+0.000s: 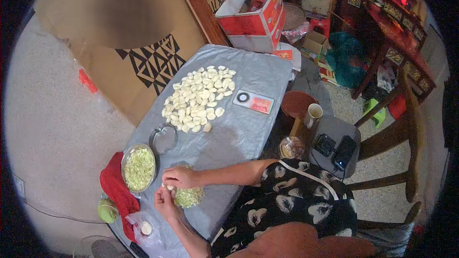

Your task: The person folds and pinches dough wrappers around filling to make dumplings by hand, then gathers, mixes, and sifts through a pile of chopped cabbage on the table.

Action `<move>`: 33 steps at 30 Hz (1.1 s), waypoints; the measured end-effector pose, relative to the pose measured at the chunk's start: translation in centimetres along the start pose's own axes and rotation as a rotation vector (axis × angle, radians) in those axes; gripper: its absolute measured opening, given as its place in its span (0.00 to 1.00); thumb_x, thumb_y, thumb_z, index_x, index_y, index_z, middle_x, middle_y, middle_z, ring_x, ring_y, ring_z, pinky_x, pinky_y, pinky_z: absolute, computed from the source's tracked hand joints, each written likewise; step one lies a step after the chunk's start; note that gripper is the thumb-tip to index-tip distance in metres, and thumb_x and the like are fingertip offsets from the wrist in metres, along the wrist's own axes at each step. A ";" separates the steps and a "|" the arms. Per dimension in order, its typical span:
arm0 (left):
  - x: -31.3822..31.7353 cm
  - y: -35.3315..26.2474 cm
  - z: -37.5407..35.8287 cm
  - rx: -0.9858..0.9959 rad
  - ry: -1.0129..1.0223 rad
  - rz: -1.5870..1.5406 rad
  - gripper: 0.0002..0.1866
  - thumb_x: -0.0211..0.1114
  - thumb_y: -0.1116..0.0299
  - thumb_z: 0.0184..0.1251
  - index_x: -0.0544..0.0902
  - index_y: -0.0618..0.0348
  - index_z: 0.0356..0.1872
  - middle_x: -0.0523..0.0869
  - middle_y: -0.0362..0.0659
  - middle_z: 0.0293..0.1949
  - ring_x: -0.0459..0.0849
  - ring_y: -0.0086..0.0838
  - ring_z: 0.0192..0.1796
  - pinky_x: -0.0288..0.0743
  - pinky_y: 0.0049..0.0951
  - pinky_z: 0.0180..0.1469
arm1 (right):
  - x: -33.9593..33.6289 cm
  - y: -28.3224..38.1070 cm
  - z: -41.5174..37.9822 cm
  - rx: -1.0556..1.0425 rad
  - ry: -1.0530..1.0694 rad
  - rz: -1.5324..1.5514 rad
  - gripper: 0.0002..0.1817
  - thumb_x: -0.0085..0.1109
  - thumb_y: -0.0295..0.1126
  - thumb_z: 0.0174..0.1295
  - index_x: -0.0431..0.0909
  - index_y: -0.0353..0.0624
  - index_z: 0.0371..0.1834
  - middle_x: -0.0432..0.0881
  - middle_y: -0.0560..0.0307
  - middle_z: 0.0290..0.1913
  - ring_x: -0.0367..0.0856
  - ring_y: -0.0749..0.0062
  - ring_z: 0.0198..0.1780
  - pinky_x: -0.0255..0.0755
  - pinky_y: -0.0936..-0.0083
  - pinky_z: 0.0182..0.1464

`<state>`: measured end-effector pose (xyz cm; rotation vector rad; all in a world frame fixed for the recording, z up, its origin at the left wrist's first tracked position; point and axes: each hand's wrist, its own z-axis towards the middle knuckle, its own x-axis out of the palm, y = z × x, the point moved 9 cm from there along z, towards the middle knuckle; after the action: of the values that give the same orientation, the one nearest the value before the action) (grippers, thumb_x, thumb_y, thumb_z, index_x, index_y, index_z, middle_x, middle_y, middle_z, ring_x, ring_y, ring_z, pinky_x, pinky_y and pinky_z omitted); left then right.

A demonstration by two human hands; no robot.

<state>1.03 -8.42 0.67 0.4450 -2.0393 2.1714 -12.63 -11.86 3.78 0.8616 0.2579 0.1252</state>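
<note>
My right hand (180,177) and my left hand (164,202) meet over the near end of a grey-covered table (248,134). Both pinch one small white piece (169,188) between their fingertips. Right beside them a heap of chopped green filling (190,197) lies on the cover. A round metal bowl (138,168) of the same green filling stands just beyond my hands. Several small white pieces (198,98) are laid out close together at the table's far end.
An empty metal tin (163,138) sits beside the bowl, with a red cloth (117,188) and a plastic bag (143,228) at the table's edge. A red card (253,101) lies mid-table. A stool (334,131) carries phones, with a cup (313,114) and wooden chair (397,138) nearby.
</note>
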 end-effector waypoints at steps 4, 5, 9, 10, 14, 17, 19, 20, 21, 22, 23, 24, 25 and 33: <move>0.6 -0.4 -0.2 0.023 0.025 -0.023 0.03 0.64 0.72 0.75 0.81 0.61 0.41 0.85 0.39 0.39 0.83 0.20 0.40 0.81 0.23 0.45 | 0.3 -0.8 -0.2 0.016 0.006 -0.001 0.08 0.56 0.30 0.70 0.77 0.34 0.39 0.78 0.47 0.36 0.80 0.51 0.39 0.73 0.61 0.44; 0.6 -0.3 -0.1 0.025 0.040 -0.027 0.03 0.64 0.73 0.75 0.81 0.62 0.41 0.85 0.40 0.40 0.84 0.21 0.40 0.81 0.23 0.46 | 0.3 -0.9 -0.2 0.005 0.002 -0.014 0.09 0.56 0.30 0.70 0.77 0.34 0.39 0.78 0.47 0.36 0.80 0.50 0.39 0.72 0.60 0.44; 0.4 -0.1 0.0 0.012 0.065 -0.022 0.04 0.63 0.73 0.76 0.81 0.63 0.43 0.86 0.41 0.41 0.84 0.21 0.42 0.81 0.23 0.47 | 0.2 -0.3 -0.2 -0.025 -0.026 -0.047 0.09 0.55 0.31 0.70 0.77 0.34 0.39 0.78 0.46 0.36 0.80 0.48 0.39 0.72 0.59 0.43; 0.3 -0.2 0.0 0.003 0.043 -0.029 0.04 0.63 0.73 0.76 0.81 0.63 0.44 0.86 0.41 0.41 0.84 0.21 0.42 0.81 0.23 0.47 | 0.0 -0.1 -0.2 -0.014 -0.026 -0.035 0.09 0.55 0.31 0.70 0.77 0.34 0.39 0.78 0.46 0.36 0.80 0.48 0.39 0.72 0.59 0.43; -0.5 0.1 0.5 0.023 0.024 -0.035 0.06 0.63 0.73 0.76 0.80 0.65 0.46 0.86 0.42 0.42 0.84 0.22 0.43 0.82 0.24 0.48 | -0.3 0.2 -0.3 0.007 -0.018 -0.048 0.09 0.55 0.31 0.70 0.78 0.35 0.39 0.78 0.46 0.36 0.80 0.47 0.40 0.72 0.59 0.43; -0.7 0.5 0.5 0.023 0.019 -0.043 0.08 0.63 0.72 0.76 0.80 0.66 0.48 0.85 0.43 0.44 0.84 0.24 0.45 0.82 0.26 0.49 | -0.2 -0.2 -0.3 0.017 -0.027 -0.034 0.09 0.56 0.32 0.70 0.79 0.35 0.39 0.78 0.46 0.36 0.80 0.47 0.40 0.72 0.59 0.42; -0.2 -0.1 0.0 0.020 -0.011 -0.012 0.09 0.63 0.71 0.75 0.80 0.67 0.49 0.85 0.44 0.45 0.84 0.25 0.46 0.81 0.27 0.51 | -0.1 -1.0 -0.6 0.063 -0.056 -0.087 0.09 0.57 0.32 0.69 0.81 0.37 0.37 0.79 0.47 0.34 0.80 0.48 0.39 0.72 0.59 0.43; -0.1 -0.6 -0.1 0.028 -0.021 0.025 0.10 0.63 0.71 0.75 0.80 0.67 0.50 0.85 0.44 0.45 0.84 0.26 0.47 0.81 0.28 0.52 | -0.2 -0.8 -0.6 0.054 -0.067 -0.113 0.09 0.57 0.31 0.69 0.81 0.37 0.37 0.79 0.47 0.34 0.80 0.49 0.39 0.72 0.59 0.43; -1.0 0.1 0.2 0.028 -0.044 0.027 0.11 0.64 0.71 0.75 0.80 0.67 0.51 0.85 0.45 0.46 0.84 0.26 0.48 0.81 0.28 0.53 | -0.3 -0.2 -0.5 -0.017 -0.047 -0.146 0.09 0.57 0.31 0.69 0.81 0.36 0.37 0.80 0.47 0.34 0.81 0.50 0.39 0.73 0.60 0.44; -1.1 0.0 0.1 -0.011 -0.066 0.061 0.11 0.65 0.71 0.74 0.80 0.67 0.51 0.86 0.45 0.47 0.84 0.27 0.49 0.81 0.28 0.54 | -0.4 0.4 -0.3 -0.091 -0.033 -0.176 0.09 0.57 0.31 0.68 0.81 0.36 0.37 0.81 0.47 0.35 0.81 0.50 0.40 0.73 0.61 0.45; -1.0 -0.1 0.2 -0.014 -0.065 0.056 0.10 0.65 0.71 0.74 0.81 0.67 0.50 0.86 0.45 0.47 0.85 0.26 0.48 0.81 0.27 0.53 | -0.7 0.4 0.0 -0.046 -0.056 -0.147 0.08 0.58 0.31 0.68 0.81 0.36 0.37 0.81 0.47 0.36 0.82 0.51 0.40 0.74 0.61 0.45; -1.1 -0.1 0.1 -0.020 -0.058 0.049 0.10 0.65 0.72 0.74 0.81 0.67 0.50 0.87 0.45 0.47 0.85 0.25 0.48 0.82 0.27 0.53 | -0.9 0.5 0.1 0.005 -0.081 -0.124 0.08 0.59 0.30 0.67 0.81 0.35 0.38 0.82 0.47 0.36 0.82 0.51 0.40 0.75 0.62 0.44; -1.1 0.1 0.0 -0.038 -0.052 0.052 0.10 0.65 0.72 0.74 0.82 0.67 0.49 0.87 0.45 0.46 0.86 0.25 0.46 0.82 0.26 0.52 | -0.8 0.8 0.1 0.012 -0.064 -0.111 0.08 0.59 0.29 0.67 0.81 0.35 0.38 0.82 0.47 0.36 0.82 0.52 0.40 0.75 0.63 0.44; -0.6 0.8 0.4 -0.072 0.003 0.038 0.10 0.66 0.73 0.73 0.84 0.68 0.49 0.88 0.44 0.43 0.87 0.24 0.43 0.83 0.22 0.48 | -0.8 0.7 0.5 -0.015 -0.012 -0.166 0.07 0.60 0.27 0.66 0.81 0.33 0.39 0.82 0.47 0.36 0.83 0.52 0.39 0.76 0.63 0.42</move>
<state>1.41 -8.84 -0.21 0.3979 -2.1333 2.1102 -13.29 -11.91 4.76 0.8223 0.3155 -0.0332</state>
